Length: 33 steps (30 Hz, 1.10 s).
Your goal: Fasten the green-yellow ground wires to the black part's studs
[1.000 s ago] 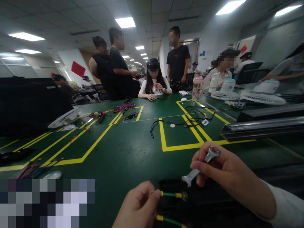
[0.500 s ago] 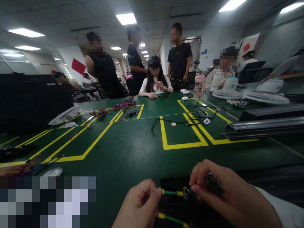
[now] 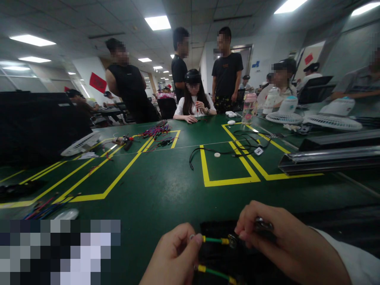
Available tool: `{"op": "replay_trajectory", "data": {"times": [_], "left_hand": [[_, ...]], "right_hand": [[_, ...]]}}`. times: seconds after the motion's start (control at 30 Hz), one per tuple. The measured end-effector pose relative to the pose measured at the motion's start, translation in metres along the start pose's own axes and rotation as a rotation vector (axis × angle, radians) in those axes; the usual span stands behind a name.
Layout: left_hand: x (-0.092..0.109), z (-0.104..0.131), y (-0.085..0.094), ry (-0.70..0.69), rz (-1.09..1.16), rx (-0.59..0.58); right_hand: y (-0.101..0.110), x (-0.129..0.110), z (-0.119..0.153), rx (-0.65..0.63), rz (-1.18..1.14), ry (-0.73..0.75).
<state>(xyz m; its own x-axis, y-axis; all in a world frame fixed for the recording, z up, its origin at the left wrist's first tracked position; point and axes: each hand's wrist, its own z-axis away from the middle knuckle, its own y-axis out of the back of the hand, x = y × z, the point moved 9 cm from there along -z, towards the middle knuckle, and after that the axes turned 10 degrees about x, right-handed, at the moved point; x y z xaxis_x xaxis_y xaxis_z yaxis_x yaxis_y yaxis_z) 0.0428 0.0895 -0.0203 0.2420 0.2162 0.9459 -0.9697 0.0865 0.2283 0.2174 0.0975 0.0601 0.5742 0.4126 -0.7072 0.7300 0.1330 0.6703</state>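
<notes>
My left hand (image 3: 178, 251) is closed in a pinch on the ring terminal at the left end of a short green wire (image 3: 214, 240) with yellow sleeves. At the wire's right end sits a small round dark metal piece (image 3: 233, 240), close by my right fingertips. My right hand (image 3: 273, 237) is closed, thumb against fingers. Shiny dark metal pieces (image 3: 264, 223) show inside its curled fingers; their exact kind is unclear. Below, a second green wire (image 3: 216, 273) with yellow ends runs from beneath my left hand over a black surface.
Metal profiles (image 3: 329, 160) lie at the right. Black cable (image 3: 208, 150) curls across the green table (image 3: 166, 190), marked with yellow tape. Wire bundles (image 3: 156, 130) and white fans (image 3: 286, 113) lie farther off. A person (image 3: 194, 103) sits opposite; others stand behind.
My right hand has turned slightly, and the round metal piece at the wire's end now faces me more. My left hand stays put. Another person's hand has left the left edge.
</notes>
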Motion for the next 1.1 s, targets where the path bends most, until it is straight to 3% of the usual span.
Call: {"op": "replay_trajectory", "data": {"times": [0.2,0.4,0.67,1.1], "left_hand": [[-0.002,-0.001,0.001,0.009,-0.001,0.004],[-0.002,0.0,0.001,-0.007,0.016,-0.001],[-0.006,-0.002,0.002,0.005,-0.006,-0.003],[-0.007,-0.003,0.002,0.0,-0.022,0.004]], "right_hand": [[0.003,-0.004,-0.005,-0.011,-0.082,-0.008],[0.017,0.006,-0.013,0.087,-0.395,-0.091],[0.008,-0.002,-0.008,0.048,0.017,0.006],[-0.003,-0.033,-0.019,0.076,0.197,0.093]]}}
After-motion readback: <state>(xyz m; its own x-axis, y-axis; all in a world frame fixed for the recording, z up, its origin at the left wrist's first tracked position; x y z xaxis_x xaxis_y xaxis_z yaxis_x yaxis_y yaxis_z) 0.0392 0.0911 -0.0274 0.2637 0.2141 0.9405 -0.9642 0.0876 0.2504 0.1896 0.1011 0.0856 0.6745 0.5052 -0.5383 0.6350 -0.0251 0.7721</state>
